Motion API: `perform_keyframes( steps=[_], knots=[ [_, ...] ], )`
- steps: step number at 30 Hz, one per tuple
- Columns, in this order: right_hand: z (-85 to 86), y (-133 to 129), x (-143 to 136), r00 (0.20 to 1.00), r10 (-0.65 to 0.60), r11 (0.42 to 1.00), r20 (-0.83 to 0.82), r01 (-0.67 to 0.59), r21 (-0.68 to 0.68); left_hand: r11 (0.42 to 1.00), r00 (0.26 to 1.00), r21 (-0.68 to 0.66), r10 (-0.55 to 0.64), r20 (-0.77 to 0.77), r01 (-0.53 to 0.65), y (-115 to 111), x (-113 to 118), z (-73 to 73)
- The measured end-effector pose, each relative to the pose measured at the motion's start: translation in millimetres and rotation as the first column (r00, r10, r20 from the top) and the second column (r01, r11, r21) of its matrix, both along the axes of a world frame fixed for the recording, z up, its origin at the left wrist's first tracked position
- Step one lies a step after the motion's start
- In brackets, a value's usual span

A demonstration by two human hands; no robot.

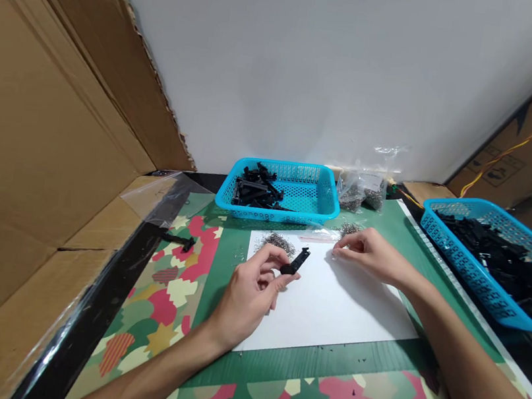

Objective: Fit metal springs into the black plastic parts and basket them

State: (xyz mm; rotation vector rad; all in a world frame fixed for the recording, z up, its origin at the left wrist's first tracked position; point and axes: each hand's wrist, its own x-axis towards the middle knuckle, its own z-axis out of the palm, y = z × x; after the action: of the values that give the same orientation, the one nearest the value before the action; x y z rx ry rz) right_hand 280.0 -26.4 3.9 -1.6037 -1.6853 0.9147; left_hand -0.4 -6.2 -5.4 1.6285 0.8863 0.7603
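My left hand point(253, 287) pinches a slim black plastic part point(295, 262) between thumb and fingers, holding it tilted above a white sheet of paper point(329, 309). Over the sheet's far right side, my right hand point(365, 251) has thumb and index fingertips pressed together; whatever they hold is too small to make out. Just beyond my left fingers lies a pile of tiny brownish metallic pieces point(277, 242). A second small heap of such pieces point(349, 229) sits behind my right fingertips, beside a clear plastic bag point(318, 233).
A blue basket point(276, 216) with black parts stands at the back. Another blue basket point(495, 300), fuller, is at the right. Filled clear bags point(359, 193) lean near the wall. One black part point(184, 242) lies left on the patterned mat. Cardboard point(32, 124) walls the left side.
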Motion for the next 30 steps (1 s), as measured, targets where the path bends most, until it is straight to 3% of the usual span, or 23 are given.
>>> perform_keyframes(
  steps=[4,8,10,16,21,23,25,27,30],
  knots=[
    [4.2,-4.7,-12.8,0.994,0.017,1.0,-0.104,-0.019,-0.012,0.999,0.999,0.003,-0.038,0.003,0.038,-1.5,-0.2,1.7],
    [2.2,-6.2,-27.4,0.959,0.149,0.988,-0.241,-0.153,0.0,0.997,0.997,0.033,-0.075,-0.02,0.076,-1.9,-1.3,2.1],
    [2.0,-5.4,-31.8,0.943,0.159,0.987,-0.293,-0.162,0.013,0.995,0.996,0.054,-0.086,-0.024,0.087,-0.9,-2.0,1.9],
    [15.2,-7.7,-27.2,0.929,0.112,0.994,-0.354,-0.109,0.029,0.99,0.995,0.112,-0.076,-0.061,0.083,5.7,-2.5,1.3],
    [31.7,-21.4,-20.0,0.976,-0.004,0.987,-0.217,0.038,0.153,0.987,0.99,0.131,-0.076,-0.123,0.092,9.1,-0.9,2.1],
    [36.6,-25.8,-13.2,0.984,-0.136,0.96,-0.111,0.159,0.231,0.99,0.991,0.121,-0.061,-0.118,0.076,9.6,-0.1,2.5],
    [39.9,-30.1,0.8,0.923,-0.385,0.863,0.004,0.358,0.358,0.99,0.992,0.121,-0.059,-0.111,0.072,10.1,0.6,2.4],
    [41.7,-37.2,22.2,0.757,-0.651,0.674,0.063,0.538,0.506,0.987,0.992,0.14,-0.066,-0.11,0.082,10.9,0.6,1.8],
    [42.1,-57.0,60.3,0.491,-0.869,0.413,0.063,0.649,0.639,0.974,0.984,0.185,-0.103,-0.144,0.129,12.5,-0.8,-0.7]
  ],
)
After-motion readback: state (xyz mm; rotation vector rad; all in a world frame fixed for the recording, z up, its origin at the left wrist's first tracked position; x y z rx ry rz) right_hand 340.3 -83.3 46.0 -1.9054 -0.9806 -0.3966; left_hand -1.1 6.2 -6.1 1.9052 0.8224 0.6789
